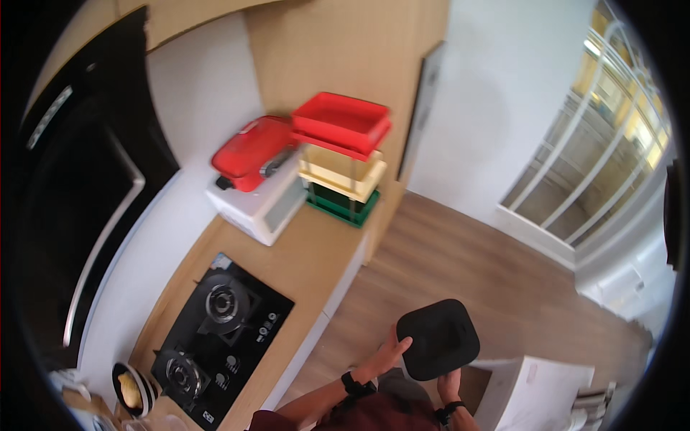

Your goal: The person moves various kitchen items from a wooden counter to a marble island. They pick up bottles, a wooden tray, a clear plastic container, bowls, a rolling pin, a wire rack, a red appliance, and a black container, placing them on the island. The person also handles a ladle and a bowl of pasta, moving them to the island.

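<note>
A black, rounded-square object [437,339], perhaps a shallow container or a lid, is held in front of my body above the floor. My left hand [392,351] grips its left side, with the thumb lying over the edge. At its lower edge, my right hand [449,386] holds it from below, and most of those fingers are hidden. A dark band circles each wrist. To my left is a black two-burner gas hob [242,334] set in the wooden countertop [302,269].
A red electric cooker [256,148] rests on a white appliance [253,210]. Beside it stands a three-tier rack [345,156] in red, cream and green. A bowl with yellow food [131,392] sits near the hob. A white cabinet [531,393] is at lower right; a barred window [587,145] is beyond.
</note>
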`<state>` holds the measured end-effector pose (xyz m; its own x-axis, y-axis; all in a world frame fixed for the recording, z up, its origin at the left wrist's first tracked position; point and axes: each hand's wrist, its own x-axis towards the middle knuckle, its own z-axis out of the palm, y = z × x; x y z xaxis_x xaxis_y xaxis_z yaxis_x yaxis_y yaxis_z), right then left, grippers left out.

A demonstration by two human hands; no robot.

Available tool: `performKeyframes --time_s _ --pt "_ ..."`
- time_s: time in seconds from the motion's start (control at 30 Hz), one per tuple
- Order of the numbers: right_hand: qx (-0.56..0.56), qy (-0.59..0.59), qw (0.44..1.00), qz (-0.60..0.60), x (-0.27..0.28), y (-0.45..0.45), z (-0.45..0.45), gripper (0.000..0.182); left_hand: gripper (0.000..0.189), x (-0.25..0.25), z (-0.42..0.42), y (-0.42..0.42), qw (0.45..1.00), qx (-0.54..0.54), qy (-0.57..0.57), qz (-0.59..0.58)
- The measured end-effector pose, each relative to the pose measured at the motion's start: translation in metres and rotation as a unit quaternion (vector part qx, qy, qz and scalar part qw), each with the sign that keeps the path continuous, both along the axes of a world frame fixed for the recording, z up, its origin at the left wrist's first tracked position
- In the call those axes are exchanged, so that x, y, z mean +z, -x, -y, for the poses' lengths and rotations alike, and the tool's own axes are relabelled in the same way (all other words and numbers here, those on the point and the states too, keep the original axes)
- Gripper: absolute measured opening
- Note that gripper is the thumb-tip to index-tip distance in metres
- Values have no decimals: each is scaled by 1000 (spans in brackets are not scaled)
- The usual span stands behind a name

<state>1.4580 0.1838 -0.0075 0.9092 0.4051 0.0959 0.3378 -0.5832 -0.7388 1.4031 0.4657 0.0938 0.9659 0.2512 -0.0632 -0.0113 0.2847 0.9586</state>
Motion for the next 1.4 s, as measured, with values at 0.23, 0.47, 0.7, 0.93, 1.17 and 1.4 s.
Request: performKeyframes --time_s 0.23,0.47,0.7,0.93,1.17,1.4 --pt "-134 -14 988 -81 8 62 72 62 55 -6 56 17 987 -139 8 -82" --pt "-240 -77 961 -112 34 118 131 70 55 18 136 10 961 -237 121 -78" --pt "-293 -89 951 -46 17 128 229 69 55 34 245 -13 941 -330 41 -68" --pt "-319 -88 943 -33 -38 118 365 71 61 75 399 -39 929 -369 12 0" --pt "-384 -107 917 -21 -67 112 460 55 72 67 517 -62 924 -380 -39 -4" --pt "-477 -146 866 30 -65 114 498 38 75 40 598 -92 895 -445 -35 1"
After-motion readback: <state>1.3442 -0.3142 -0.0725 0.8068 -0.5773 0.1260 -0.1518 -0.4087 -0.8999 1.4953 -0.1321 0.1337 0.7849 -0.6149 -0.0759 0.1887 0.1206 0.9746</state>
